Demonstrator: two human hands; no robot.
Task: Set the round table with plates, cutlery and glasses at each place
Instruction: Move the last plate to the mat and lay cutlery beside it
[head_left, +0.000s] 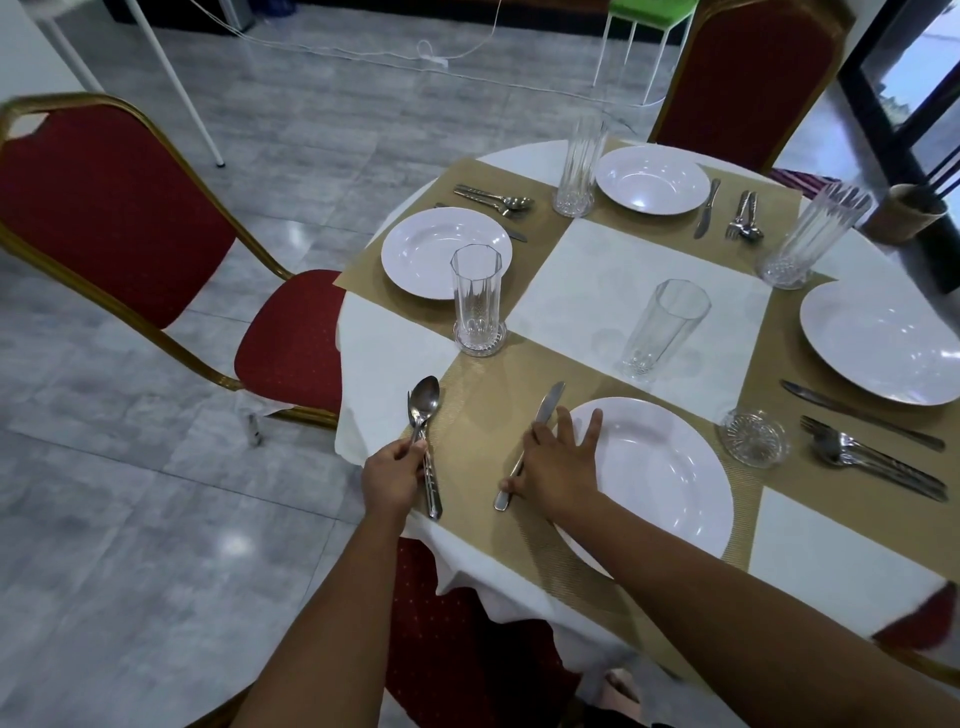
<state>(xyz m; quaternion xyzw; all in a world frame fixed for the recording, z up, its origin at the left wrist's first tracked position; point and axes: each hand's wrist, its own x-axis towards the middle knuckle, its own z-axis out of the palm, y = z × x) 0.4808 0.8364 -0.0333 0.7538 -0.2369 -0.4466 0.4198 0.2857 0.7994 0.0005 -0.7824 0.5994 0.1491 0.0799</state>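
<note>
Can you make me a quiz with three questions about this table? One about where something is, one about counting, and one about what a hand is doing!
1. Where is the knife next to the nearest plate?
A) on the plate
B) left of the plate
C) inside a glass

2. How many white plates are on the table?
A) two
B) four
C) six

3. What is the left hand doing?
A) gripping a spoon
B) waving in the air
C) lifting a glass

Answers:
1 B: the knife lies on the gold mat just left of the nearest plate, with the right hand resting on it.
2 B: each of the four gold mats has one plate.
3 A: its fingers curl round the spoon's handle.
</note>
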